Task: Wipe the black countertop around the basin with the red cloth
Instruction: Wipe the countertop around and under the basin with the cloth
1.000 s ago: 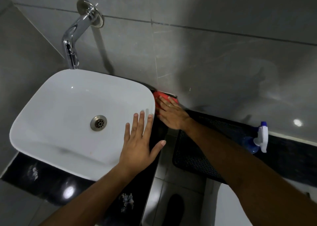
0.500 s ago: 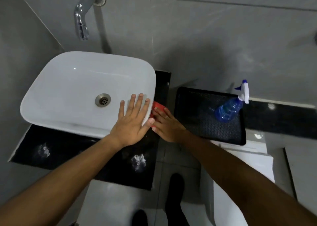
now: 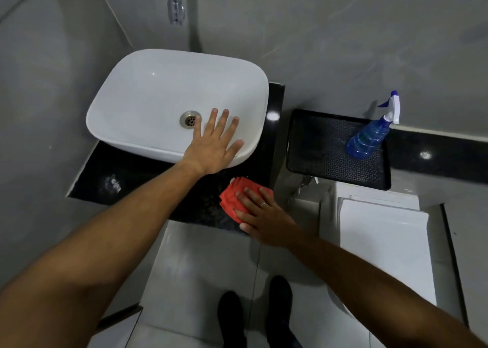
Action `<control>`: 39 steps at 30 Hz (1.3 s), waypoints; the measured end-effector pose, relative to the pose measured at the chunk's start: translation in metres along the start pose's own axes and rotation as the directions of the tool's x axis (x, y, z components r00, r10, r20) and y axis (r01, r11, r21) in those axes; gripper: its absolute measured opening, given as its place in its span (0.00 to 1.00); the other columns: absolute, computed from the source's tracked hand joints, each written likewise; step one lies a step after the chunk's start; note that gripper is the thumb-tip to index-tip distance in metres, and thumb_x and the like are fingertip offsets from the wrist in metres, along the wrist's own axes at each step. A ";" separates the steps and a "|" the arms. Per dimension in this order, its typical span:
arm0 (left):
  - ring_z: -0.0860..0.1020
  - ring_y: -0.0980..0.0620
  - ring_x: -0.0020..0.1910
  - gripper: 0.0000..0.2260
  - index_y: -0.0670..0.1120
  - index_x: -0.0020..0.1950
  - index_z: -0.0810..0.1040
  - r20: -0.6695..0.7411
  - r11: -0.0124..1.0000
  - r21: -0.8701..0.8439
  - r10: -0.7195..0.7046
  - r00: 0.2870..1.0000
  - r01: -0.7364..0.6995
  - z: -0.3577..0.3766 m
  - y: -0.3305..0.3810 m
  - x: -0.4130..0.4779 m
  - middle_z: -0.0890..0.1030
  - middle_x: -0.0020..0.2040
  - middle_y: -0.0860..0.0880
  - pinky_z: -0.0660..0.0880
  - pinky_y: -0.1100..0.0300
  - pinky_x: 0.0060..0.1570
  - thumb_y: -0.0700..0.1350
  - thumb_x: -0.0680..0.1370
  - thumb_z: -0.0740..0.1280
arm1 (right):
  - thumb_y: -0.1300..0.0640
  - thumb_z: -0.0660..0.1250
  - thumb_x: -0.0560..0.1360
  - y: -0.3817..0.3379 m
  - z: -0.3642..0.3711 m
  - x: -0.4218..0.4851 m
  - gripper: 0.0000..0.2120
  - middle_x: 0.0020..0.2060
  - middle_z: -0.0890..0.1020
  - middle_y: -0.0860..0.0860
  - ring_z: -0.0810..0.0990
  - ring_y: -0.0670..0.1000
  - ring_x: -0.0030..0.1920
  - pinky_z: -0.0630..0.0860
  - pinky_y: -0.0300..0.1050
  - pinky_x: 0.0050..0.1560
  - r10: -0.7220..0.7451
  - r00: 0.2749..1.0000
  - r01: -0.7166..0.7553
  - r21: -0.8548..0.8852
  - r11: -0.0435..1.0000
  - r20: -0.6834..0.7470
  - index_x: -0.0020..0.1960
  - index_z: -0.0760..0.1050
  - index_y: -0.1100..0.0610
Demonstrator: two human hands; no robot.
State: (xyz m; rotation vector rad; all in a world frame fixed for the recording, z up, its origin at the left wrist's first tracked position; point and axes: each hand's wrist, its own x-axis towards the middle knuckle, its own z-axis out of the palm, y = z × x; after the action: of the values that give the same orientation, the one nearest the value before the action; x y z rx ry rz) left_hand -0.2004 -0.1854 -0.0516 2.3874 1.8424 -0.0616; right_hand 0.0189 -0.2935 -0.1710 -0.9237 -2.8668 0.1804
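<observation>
My right hand [image 3: 266,215] presses flat, fingers spread, on the soft folded cloth [image 3: 233,195] at the tabletop [image 3: 148,186] front; my left hand [image 3: 214,141], open, braces the basin [image 3: 148,96]. It likely bunches unless palmed.

Bathroom: white vessel basin [image 3: 158,104], wall tap [image 3: 176,7], grey wall tiles [image 3: 343,44], toilet cistern [image 3: 383,231].

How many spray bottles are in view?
1: the spray bottle stands on the black tray, right of the basin. None else shows, though the arms hide some surface.
</observation>
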 end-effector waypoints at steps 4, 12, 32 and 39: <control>0.38 0.44 0.80 0.39 0.52 0.81 0.40 0.024 1.000 -0.017 0.003 1.000 -0.003 0.000 0.000 0.001 0.42 0.82 0.46 0.40 0.35 0.75 0.69 0.74 0.27 | 0.42 0.50 0.82 -0.009 -0.001 -0.006 0.23 0.77 0.62 0.51 0.56 0.60 0.77 0.49 0.65 0.74 -0.048 0.998 0.049 -0.012 0.999 0.028 0.76 0.57 0.43; 0.39 0.45 0.80 0.36 0.53 0.81 0.42 -0.003 1.000 -0.026 0.010 1.000 -0.010 0.004 -0.001 0.002 0.44 0.82 0.47 0.40 0.36 0.75 0.68 0.77 0.31 | 0.42 0.52 0.81 -0.014 0.011 0.014 0.25 0.76 0.63 0.54 0.54 0.56 0.78 0.53 0.65 0.74 0.118 0.993 -0.118 0.031 0.993 -0.006 0.75 0.62 0.52; 0.40 0.45 0.81 0.31 0.53 0.81 0.44 0.010 0.998 -0.051 0.023 1.000 -0.022 0.004 -0.002 0.003 0.46 0.82 0.47 0.42 0.35 0.76 0.65 0.81 0.38 | 0.45 0.54 0.80 0.008 0.009 0.039 0.26 0.76 0.63 0.55 0.54 0.54 0.78 0.45 0.57 0.77 -0.044 0.999 0.042 0.060 0.997 0.029 0.74 0.62 0.57; 0.38 0.46 0.80 0.32 0.54 0.81 0.43 0.039 0.998 -0.057 0.029 0.999 -0.027 0.004 -0.003 0.003 0.44 0.82 0.47 0.41 0.36 0.76 0.67 0.80 0.36 | 0.47 0.52 0.81 0.002 0.016 0.027 0.21 0.76 0.63 0.53 0.52 0.54 0.78 0.46 0.60 0.77 -0.207 0.977 0.204 0.052 0.978 0.050 0.72 0.65 0.53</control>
State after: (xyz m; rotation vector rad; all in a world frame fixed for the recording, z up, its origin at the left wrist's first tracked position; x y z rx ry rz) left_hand -0.2026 -0.1824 -0.0562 2.3555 1.7690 -0.0535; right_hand -0.0045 -0.2777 -0.1852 -0.6178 -2.9698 0.2544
